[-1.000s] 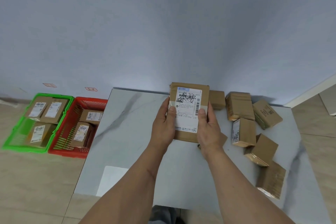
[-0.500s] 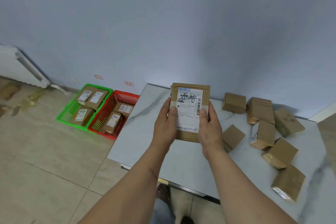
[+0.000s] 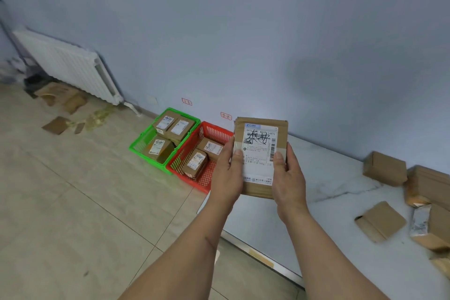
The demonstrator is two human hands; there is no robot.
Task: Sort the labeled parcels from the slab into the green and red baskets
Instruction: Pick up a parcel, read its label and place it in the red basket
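Observation:
A brown cardboard parcel (image 3: 261,151) with a white shipping label and black handwriting faces me, held upright in front of the wall. My left hand (image 3: 227,173) grips its left edge and my right hand (image 3: 288,178) grips its right edge, thumbs on the label. Left of the parcel, on the floor, stand the green basket (image 3: 146,146) with three labeled parcels and the red basket (image 3: 207,179) with two. The white marble slab (image 3: 323,192) lies below and to the right, with several brown parcels (image 3: 384,168) at its right end.
A white radiator (image 3: 65,66) hangs on the wall at the far left. Cardboard scraps (image 3: 57,124) litter the tiled floor below it. Two small red-framed tags (image 3: 187,101) are stuck to the wall behind the baskets. The slab's edge runs diagonally at lower centre.
The view has swung left: the baskets now sit close beside the held parcel, and the radiator has come into sight. Both hands keep the same grip on the parcel.

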